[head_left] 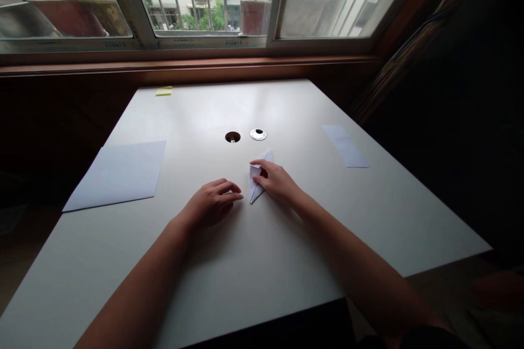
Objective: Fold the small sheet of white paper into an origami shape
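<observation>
A small piece of folded white paper (255, 190) with pointed ends lies near the middle of the white table (286, 262). My right hand (275, 179) has it between thumb and fingers, covering part of its right side. Just left of the paper, my left hand (215, 199) rests over the tabletop, apart from the paper. Its fingers are loosely bent and spaced, with nothing seen in them.
Large white sheets (123, 174) lie at the left edge. A white paper strip (346, 146) is on the right. Beyond my hands are a round hole (233, 137) and a metal ring cover (258, 134). Yellow paper (164, 91) sits at the far left, below the window (213, 43).
</observation>
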`<action>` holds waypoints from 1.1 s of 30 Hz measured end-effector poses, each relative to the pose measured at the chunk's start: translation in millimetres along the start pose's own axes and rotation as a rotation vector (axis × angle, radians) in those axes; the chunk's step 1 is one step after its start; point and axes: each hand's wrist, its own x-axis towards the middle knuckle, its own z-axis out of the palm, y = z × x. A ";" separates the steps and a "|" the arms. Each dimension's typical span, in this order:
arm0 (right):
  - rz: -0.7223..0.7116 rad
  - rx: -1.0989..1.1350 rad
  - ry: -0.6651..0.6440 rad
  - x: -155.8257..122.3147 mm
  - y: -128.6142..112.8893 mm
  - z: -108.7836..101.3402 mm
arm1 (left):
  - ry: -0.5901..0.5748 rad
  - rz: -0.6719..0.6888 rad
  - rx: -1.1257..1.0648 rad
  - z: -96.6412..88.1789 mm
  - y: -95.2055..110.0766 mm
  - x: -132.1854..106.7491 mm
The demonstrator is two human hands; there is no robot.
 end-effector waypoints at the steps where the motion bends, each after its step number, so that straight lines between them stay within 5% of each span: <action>1: -0.001 -0.006 0.000 0.1 -0.2 0.1 | -0.012 0.012 -0.001 0.1 0.8 0.9; 9: 0.001 -0.019 0.015 0.7 -1.0 0.8 | -0.162 0.086 0.147 5.8 15.6 6.9; 19: 0.037 -0.017 0.128 1.9 5.4 1.8 | -0.278 -0.178 0.311 22.8 40.0 14.8; 33: 0.108 -0.049 0.112 5.1 5.6 -3.4 | -0.246 -0.408 0.380 39.8 70.2 24.6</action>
